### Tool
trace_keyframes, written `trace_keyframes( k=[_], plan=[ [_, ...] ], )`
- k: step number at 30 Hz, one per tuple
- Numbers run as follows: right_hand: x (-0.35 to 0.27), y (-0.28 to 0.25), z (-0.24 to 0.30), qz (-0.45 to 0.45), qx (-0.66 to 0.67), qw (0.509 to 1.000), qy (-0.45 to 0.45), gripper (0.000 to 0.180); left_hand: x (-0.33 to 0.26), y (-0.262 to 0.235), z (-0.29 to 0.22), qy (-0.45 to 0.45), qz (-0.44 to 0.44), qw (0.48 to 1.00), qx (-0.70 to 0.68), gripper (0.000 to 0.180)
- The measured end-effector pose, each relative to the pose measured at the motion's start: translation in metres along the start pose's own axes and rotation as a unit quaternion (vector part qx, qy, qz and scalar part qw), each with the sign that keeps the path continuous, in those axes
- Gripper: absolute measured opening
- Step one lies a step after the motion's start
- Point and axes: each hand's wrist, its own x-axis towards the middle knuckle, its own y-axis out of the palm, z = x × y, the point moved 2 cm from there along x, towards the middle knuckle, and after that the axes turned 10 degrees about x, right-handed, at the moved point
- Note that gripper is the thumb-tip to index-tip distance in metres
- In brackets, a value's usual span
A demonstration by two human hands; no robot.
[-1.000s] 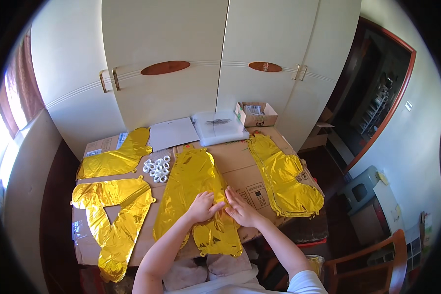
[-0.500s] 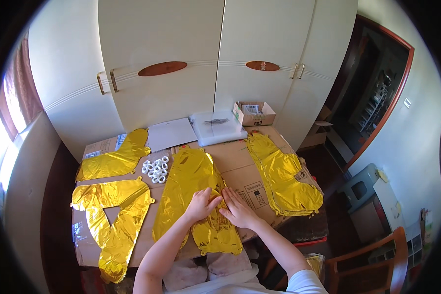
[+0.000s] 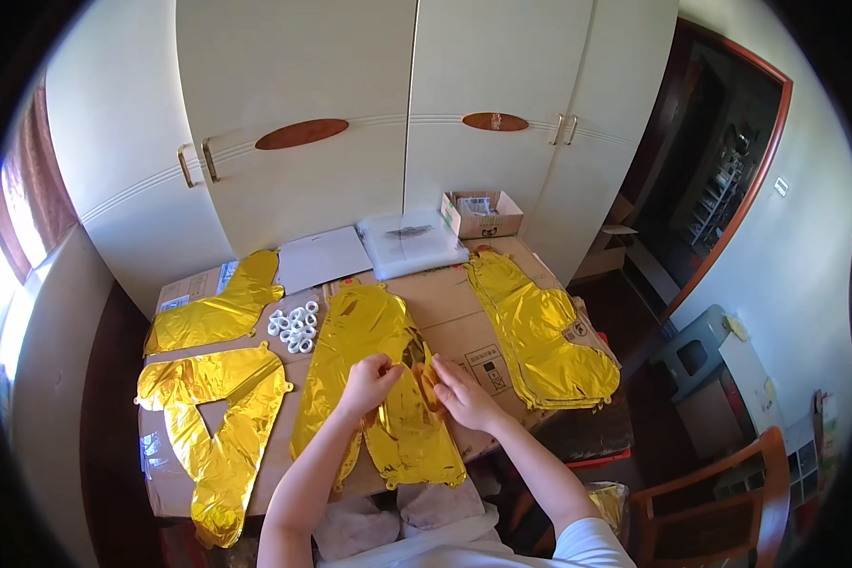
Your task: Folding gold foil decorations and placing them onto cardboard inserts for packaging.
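Note:
Flat gold foil balloons lie on cardboard. The middle balloon [image 3: 350, 327] is in front of me, a crinkled part of it raised between my hands. My left hand [image 3: 371, 383] is closed in a pinch at this raised foil; its fingertips are partly hidden. Against the right side of the raised part, my right hand [image 3: 466, 396] has its fingers together and grips the foil edge, thumb partly hidden. To the left lie a balloon with a triangular hole [image 3: 241, 379] and a smaller-looking gold balloon [image 3: 213, 317] behind it. Another gold balloon [image 3: 540, 331] lies on the right.
A pile of white rings [image 3: 293, 327], perhaps tape or ribbon rolls, sits left of the middle balloon. Along the back are a pale flat sheet [image 3: 324, 259], a clear plastic-wrapped stack [image 3: 412, 248] and a small open carton [image 3: 483, 220]. A wooden chair [image 3: 710, 502] stands at the right.
My hands have come off the flat foil and moved slightly apart, lifting a part of the middle balloon between them. The whole view has shifted a little.

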Motion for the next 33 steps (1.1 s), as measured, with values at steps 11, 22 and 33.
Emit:
trace_keyframes(
  k=[11,22,33],
  plan=[
    [0.01,-0.012,-0.014,-0.016,-0.09,0.994,-0.053,0.037,-0.001,-0.016,0.014,-0.107,0.107,0.987,0.054,0.054],
    [0.006,-0.011,-0.019,0.023,-0.168,0.982,-0.086,0.025,-0.002,-0.011,0.009,-0.078,0.085,0.991,0.066,0.086],
    [0.002,-0.01,-0.02,0.019,-0.161,0.981,-0.103,0.024,-0.001,-0.007,0.017,-0.046,0.101,0.988,0.11,0.074]
  ],
)
